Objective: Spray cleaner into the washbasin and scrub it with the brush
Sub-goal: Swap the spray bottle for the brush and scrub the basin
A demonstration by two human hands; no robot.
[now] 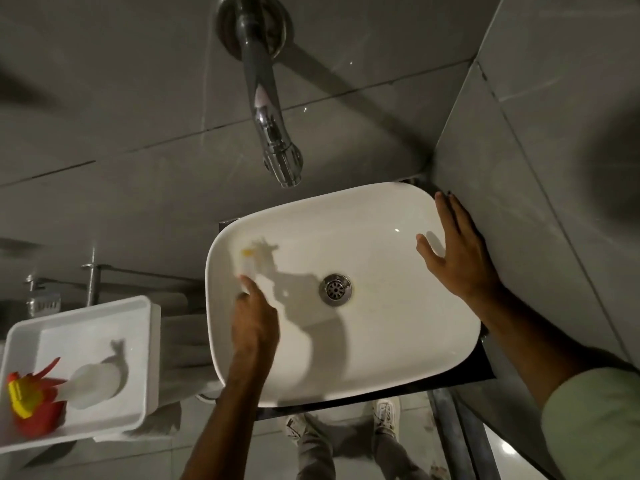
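A white rectangular washbasin (398, 341) fills the middle of the view, with a chrome drain (335, 289) at its centre. My left hand (254, 323) is inside the basin at its left wall, shut on a small brush (250, 261) with a white handle and a yellow spot; the brush is blurred. My right hand (457, 251) lies flat with fingers spread on the basin's right rim, against the side wall. The spray bottle (86, 382), translucent with a red and yellow trigger head, lies on its side in a white tray (145, 341) to the left.
A chrome tap (273, 133) juts from the grey tiled wall above the basin's back edge. A grey tiled side wall (536, 168) closes in on the right. My feet (384, 415) show on the floor below the basin. Metal fittings (91, 278) stand behind the tray.
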